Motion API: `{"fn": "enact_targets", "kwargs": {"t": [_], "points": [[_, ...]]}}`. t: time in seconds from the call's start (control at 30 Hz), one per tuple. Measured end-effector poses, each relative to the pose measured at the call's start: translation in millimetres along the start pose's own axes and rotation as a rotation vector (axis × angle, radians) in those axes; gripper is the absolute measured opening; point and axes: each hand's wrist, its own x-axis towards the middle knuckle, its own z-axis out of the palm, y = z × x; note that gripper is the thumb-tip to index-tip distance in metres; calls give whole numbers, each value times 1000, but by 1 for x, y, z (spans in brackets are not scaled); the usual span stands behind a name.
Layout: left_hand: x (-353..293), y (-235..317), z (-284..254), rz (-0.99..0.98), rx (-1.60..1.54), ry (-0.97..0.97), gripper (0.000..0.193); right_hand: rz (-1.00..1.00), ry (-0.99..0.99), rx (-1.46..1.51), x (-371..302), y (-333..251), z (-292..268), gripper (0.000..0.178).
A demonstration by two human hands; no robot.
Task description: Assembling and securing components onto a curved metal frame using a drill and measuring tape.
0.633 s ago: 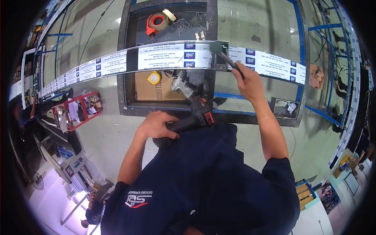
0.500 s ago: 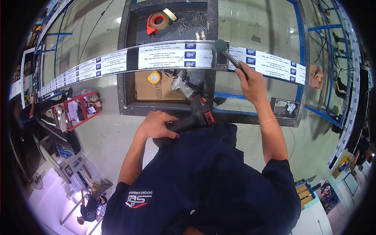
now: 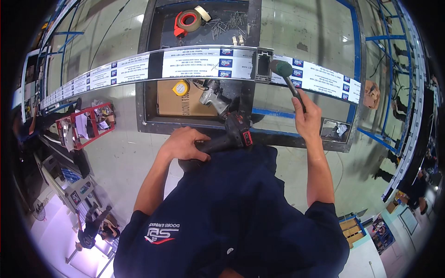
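My right hand (image 3: 308, 118) is closed round the dark handle of a mallet (image 3: 282, 68) with a green head. That head is just right of the hollow end (image 3: 264, 65) of a long aluminium profile (image 3: 190, 64) covered in white printed film. A second film-covered profile (image 3: 320, 78) lies behind the mallet head, running off to the right. My left hand (image 3: 185, 144) grips the handle of a black and red cordless drill (image 3: 237, 130) close to my body. Beyond the drill, a silver power tool (image 3: 213, 98) rests on a cardboard box.
The profiles span a dark metal frame table (image 3: 194, 126) with tray sections. A red tape dispenser (image 3: 181, 25), loose screws (image 3: 227, 25) and a yellow tape measure (image 3: 181, 88) lie in them. A red rack (image 3: 85, 125) stands left, blue frames (image 3: 384, 88) right. People are at lower left.
My right hand has moved the mallet rightward and slightly nearer, off the profile's end, which now shows. My left hand stays on the drill. The view has shifted a little.
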Motion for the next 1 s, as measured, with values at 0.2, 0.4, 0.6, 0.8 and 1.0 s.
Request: {"fn": "enact_targets", "kwargs": {"t": [0.2, 0.4, 0.6, 0.8, 1.0], "points": [[-5, -5, 0, 50, 2, 69, 64, -6, -83, -117, 10, 13, -1, 28], [-5, -9, 1, 35, -21, 72, 56, 98, -75, 170, -3, -32, -5, 31], [-2, -13, 8, 99, 29, 63, 50, -191, -618, -6, 23, -146, 36, 33], [-10, -22, 10, 208, 14, 143, 46, -168, -792, -103, 32, -167, 186, 35], [-15, -41, 18, 197, 37, 145, 49, 9, -874, -159, 25, -206, 341, 43]]}}
